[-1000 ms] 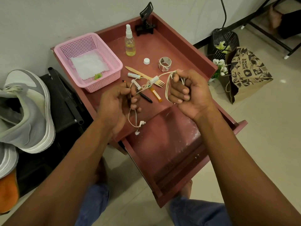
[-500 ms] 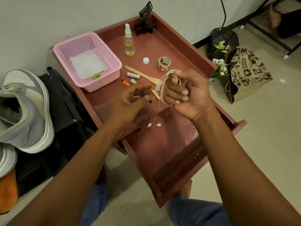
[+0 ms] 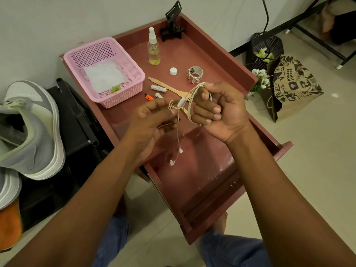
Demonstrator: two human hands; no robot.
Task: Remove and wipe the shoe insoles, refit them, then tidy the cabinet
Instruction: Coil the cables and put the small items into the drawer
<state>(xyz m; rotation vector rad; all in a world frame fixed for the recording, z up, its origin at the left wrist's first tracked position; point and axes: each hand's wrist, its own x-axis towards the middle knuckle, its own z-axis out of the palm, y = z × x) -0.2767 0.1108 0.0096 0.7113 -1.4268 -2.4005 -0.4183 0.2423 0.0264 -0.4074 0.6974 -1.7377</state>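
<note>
Our right hand clenches the coiled earphone cable while our left hand pinches its loose end for winding, above the cabinet top, the earbuds dangling over its open drawer.

drawer open, basket blocks left

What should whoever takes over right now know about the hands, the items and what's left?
Right hand grips coiled loops of the earphone cable. Left hand pinches its loose end; the earbuds dangle above the open drawer.
Cabinet top holds pink basket, spray bottle, batteries, wooden fork.
Left: finish coiling, stow it, tidy the rest, close the drawer.
</note>
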